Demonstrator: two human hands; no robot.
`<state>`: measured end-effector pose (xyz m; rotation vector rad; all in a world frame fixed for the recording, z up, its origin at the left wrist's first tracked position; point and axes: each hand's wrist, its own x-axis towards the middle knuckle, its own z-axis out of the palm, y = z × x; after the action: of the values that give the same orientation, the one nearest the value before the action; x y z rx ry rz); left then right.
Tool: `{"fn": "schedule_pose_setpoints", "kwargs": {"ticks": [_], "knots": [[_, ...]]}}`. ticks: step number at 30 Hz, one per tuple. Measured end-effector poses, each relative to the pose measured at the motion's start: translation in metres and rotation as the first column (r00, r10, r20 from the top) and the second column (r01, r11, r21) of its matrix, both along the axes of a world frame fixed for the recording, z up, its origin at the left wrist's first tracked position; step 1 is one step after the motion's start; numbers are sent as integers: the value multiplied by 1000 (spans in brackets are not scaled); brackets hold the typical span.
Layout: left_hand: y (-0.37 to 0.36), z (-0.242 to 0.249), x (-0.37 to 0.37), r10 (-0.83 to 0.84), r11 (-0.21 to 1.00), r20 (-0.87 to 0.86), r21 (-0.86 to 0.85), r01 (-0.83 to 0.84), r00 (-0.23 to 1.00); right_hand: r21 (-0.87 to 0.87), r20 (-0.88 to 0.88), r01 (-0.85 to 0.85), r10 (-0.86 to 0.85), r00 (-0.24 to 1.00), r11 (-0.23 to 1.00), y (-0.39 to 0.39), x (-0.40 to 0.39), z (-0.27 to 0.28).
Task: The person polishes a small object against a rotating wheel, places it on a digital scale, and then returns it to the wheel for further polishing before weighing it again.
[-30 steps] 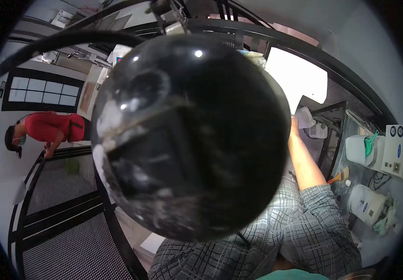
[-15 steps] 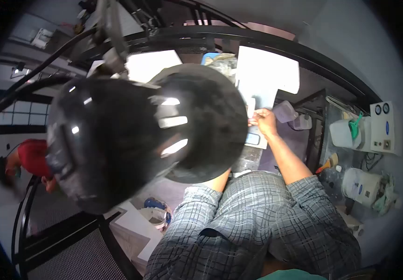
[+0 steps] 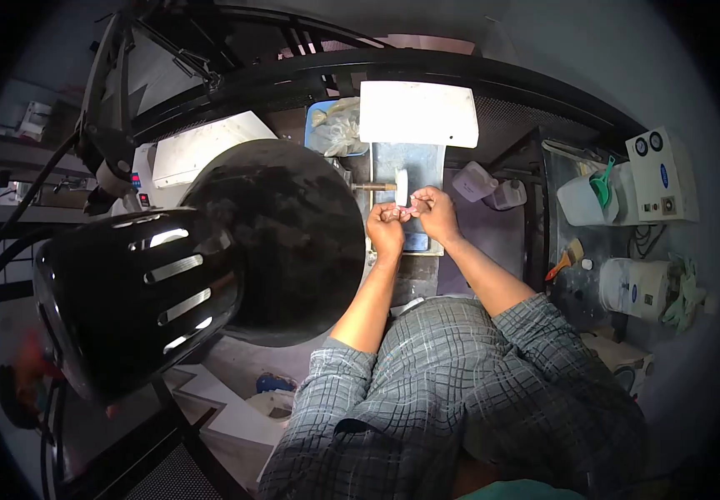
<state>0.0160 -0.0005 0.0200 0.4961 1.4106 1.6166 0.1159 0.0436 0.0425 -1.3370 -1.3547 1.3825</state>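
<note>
Both my hands meet in front of a white buffing wheel (image 3: 402,188) fixed on a brass-coloured spindle (image 3: 373,187). A small pink piece (image 3: 408,210), its exact kind too small to make out, is pinched between my left hand (image 3: 386,233) and my right hand (image 3: 438,217). It is at the wheel's lower edge; whether it touches the wheel cannot be told. Fingers cover most of it. Just under the hands lies a phone-like blue rectangle (image 3: 416,242). Behind the wheel is a pale tray (image 3: 425,160) beneath a white hood (image 3: 418,114).
A large black lamp (image 3: 277,242) hangs close on the left. Behind it stands a blue bin (image 3: 318,112) holding a plastic bag. To the right are plastic jugs (image 3: 474,181), a brush (image 3: 566,258), a tub with a green scoop (image 3: 602,185) and a gauge box (image 3: 662,175). A blurred person (image 3: 31,367) is far left.
My view has shifted, and the lamp now sits farther left. My left hand, hidden behind it before, shows beside my right hand at the wheel.
</note>
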Motion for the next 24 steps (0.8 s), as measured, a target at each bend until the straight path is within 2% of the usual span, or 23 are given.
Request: {"fn": "schedule_pose_setpoints", "kwargs": {"ticks": [5, 10, 13, 18, 22, 24], "knots": [[-1, -8, 2, -2, 999, 140, 51, -5, 990, 69, 94, -8, 1, 996, 998, 4, 3, -8], [0, -6, 0, -16, 1000, 287, -21, 23, 958, 72, 161, 5, -16, 987, 997, 13, 4, -13], [2, -8, -3, -26, 997, 338, -55, 47, 941, 53, 245, -53, 38, 969, 997, 17, 2, -7], [4, -9, -8, -64, 992, 380, -78, 101, 923, -62, 183, -21, 32, 983, 998, 21, -2, 4], [2, -3, -9, -95, 986, 378, -91, 140, 921, -46, 176, -17, 25, 984, 999, 22, 1, -7], [2, 0, -9, -99, 985, 380, -97, 146, 920, -164, -28, 51, -56, 998, 985, 24, 3, -15]]}}
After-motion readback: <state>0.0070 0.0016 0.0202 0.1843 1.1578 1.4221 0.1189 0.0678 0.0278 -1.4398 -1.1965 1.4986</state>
